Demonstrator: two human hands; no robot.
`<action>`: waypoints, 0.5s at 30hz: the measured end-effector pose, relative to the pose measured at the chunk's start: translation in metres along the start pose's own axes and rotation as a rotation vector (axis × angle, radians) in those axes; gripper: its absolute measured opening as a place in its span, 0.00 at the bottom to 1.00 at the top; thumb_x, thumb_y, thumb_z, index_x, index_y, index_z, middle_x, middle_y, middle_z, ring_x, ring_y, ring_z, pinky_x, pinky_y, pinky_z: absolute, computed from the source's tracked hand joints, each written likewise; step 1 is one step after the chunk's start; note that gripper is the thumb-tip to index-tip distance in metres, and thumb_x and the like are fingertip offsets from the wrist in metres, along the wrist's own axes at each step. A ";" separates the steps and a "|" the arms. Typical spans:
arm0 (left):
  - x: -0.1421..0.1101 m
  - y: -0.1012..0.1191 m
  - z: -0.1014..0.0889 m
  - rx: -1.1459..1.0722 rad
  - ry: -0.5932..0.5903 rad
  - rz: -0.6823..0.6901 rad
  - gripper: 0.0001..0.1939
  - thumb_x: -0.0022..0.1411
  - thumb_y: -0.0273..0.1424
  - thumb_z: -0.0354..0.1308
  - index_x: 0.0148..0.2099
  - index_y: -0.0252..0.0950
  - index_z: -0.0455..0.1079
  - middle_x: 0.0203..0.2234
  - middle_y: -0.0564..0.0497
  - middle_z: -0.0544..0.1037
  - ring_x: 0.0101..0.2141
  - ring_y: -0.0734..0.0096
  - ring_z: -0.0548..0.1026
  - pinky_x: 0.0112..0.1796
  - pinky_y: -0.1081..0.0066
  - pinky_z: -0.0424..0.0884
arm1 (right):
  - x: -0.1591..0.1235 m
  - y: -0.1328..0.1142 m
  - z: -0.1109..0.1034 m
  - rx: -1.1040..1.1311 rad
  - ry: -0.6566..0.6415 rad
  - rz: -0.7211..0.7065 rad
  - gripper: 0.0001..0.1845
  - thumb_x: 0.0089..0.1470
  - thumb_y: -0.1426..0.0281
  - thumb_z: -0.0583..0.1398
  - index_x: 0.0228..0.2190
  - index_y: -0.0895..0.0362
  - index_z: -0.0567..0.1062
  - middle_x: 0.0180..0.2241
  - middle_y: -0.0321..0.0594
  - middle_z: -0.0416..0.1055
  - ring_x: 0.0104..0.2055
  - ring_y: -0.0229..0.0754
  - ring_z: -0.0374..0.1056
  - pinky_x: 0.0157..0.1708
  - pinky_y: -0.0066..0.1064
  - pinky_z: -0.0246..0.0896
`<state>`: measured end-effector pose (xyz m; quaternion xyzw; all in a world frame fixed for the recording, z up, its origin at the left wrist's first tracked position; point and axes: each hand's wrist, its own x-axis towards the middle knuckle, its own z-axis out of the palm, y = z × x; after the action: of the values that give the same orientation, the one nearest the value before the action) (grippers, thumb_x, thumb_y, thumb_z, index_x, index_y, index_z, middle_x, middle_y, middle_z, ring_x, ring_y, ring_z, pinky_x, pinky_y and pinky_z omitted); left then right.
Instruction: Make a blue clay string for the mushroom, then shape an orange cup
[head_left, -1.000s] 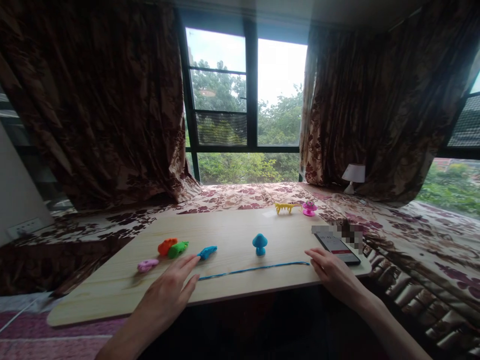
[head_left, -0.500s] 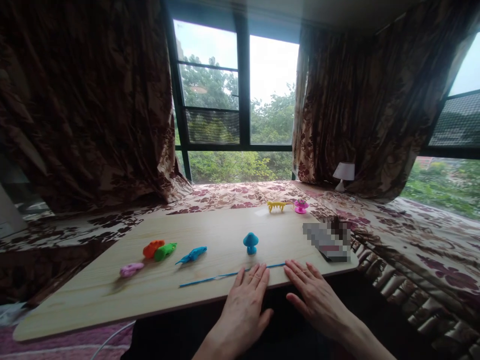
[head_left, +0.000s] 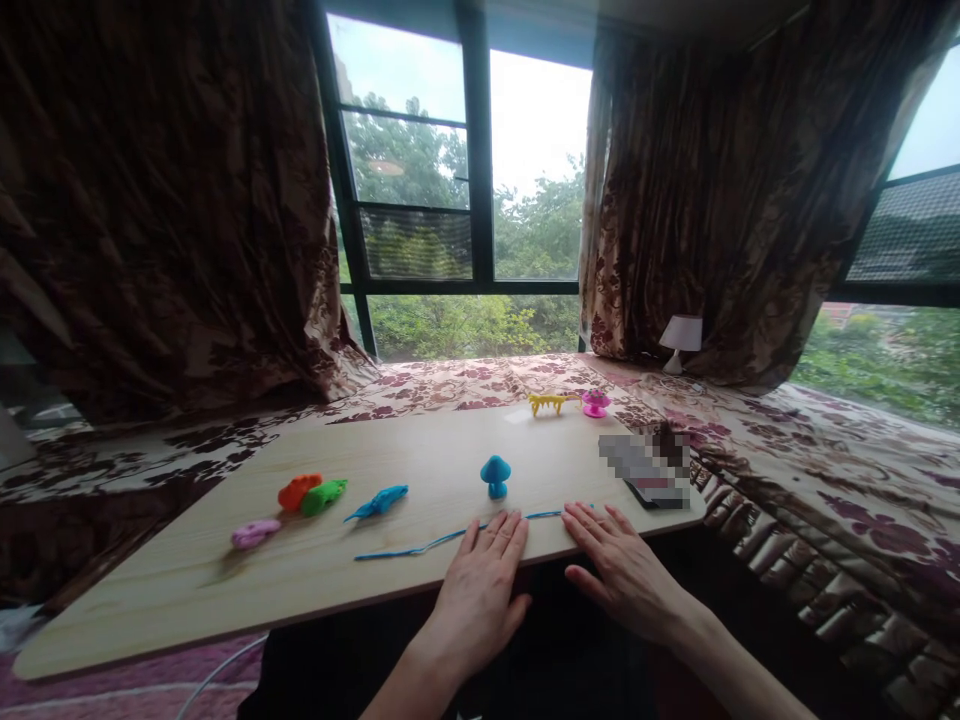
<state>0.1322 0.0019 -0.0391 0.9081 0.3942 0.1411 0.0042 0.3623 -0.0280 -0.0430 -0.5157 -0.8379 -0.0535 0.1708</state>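
Note:
A long, thin blue strand of modelling clay (head_left: 397, 553) lies along the front of the wooden board, bent slightly left of centre. My left hand (head_left: 486, 575) is flat, its fingertips over the strand's middle. Further right, my right hand (head_left: 619, 562) also lies flat, with its fingers over the strand's right part and the thumb apart. Under the fingers the strand is hidden. Just beyond my hands stands a blue mushroom-shaped figure (head_left: 495, 477). To its left is a crumpled blue clay piece (head_left: 379, 503).
Green (head_left: 325, 497), orange (head_left: 297, 491) and pink lumps (head_left: 255, 533) sit on the board's (head_left: 187, 590) left side. A yellow four-legged figure (head_left: 547, 404) and a pink figure (head_left: 596, 403) stand at the back. A pixelated flat object (head_left: 649, 475) lies at the right edge.
Both hands have slid slightly forward on the board, the strand moving with them. The strand, nearly straight before, now has a bend left of my left hand. The view has shifted a little.

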 end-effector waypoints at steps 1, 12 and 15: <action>0.002 -0.001 0.000 0.002 -0.001 -0.005 0.39 0.51 0.32 0.53 0.63 0.42 0.42 0.62 0.49 0.47 0.61 0.62 0.46 0.58 0.54 0.42 | 0.005 0.002 -0.001 -0.002 -0.008 0.005 0.31 0.57 0.55 0.49 0.58 0.55 0.53 0.59 0.47 0.50 0.61 0.49 0.46 0.57 0.48 0.37; 0.002 -0.003 0.003 0.011 0.043 0.010 0.40 0.51 0.34 0.54 0.63 0.43 0.41 0.62 0.50 0.46 0.61 0.63 0.44 0.59 0.54 0.39 | -0.012 0.032 -0.024 -0.036 0.014 0.088 0.29 0.58 0.56 0.46 0.59 0.53 0.51 0.60 0.43 0.49 0.61 0.46 0.45 0.58 0.47 0.35; 0.005 0.002 0.004 0.007 0.059 0.014 0.41 0.51 0.35 0.54 0.64 0.42 0.39 0.63 0.50 0.44 0.61 0.63 0.43 0.59 0.55 0.40 | -0.012 0.029 -0.025 -0.047 -0.003 0.079 0.30 0.58 0.55 0.46 0.59 0.53 0.51 0.60 0.43 0.49 0.61 0.46 0.45 0.58 0.47 0.36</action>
<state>0.1373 0.0046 -0.0412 0.9063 0.3882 0.1665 -0.0117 0.3983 -0.0310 -0.0263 -0.5523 -0.8157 -0.0657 0.1593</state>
